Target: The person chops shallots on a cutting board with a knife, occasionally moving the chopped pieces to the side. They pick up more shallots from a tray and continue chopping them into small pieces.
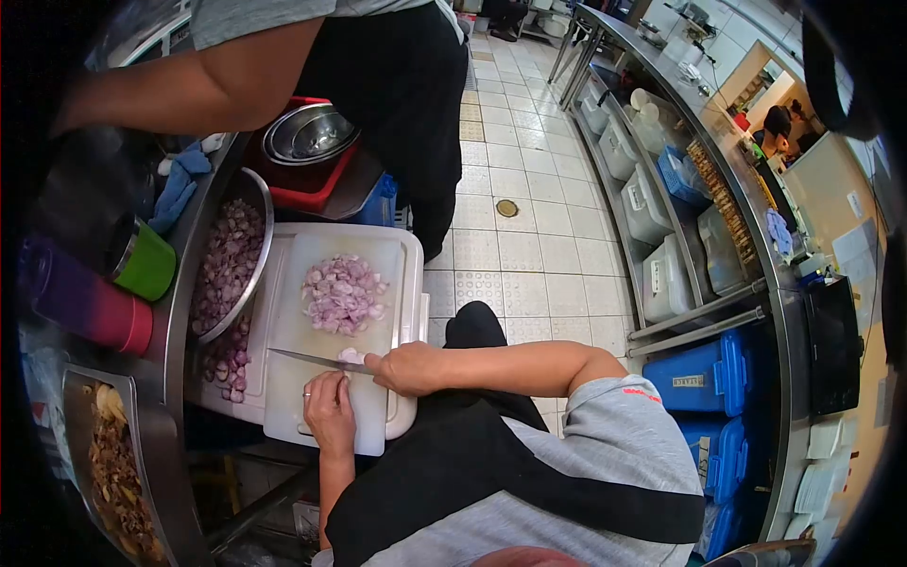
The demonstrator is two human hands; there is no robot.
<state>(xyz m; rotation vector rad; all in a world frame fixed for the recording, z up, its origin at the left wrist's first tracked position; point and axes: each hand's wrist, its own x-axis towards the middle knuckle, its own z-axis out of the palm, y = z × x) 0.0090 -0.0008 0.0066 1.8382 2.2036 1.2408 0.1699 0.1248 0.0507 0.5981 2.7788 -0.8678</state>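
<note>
Chopped onion (345,295), on board (283,397), beyond both hands (406,368)

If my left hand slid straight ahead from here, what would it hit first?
Probably the knife blade, which crosses just ahead of your left hand; its height is hard to judge.

Knife (316,359) beside chopped, purple-white shallots (342,295)
The pieces heap on a white board (364,430); the knife points left, nearer.
</note>
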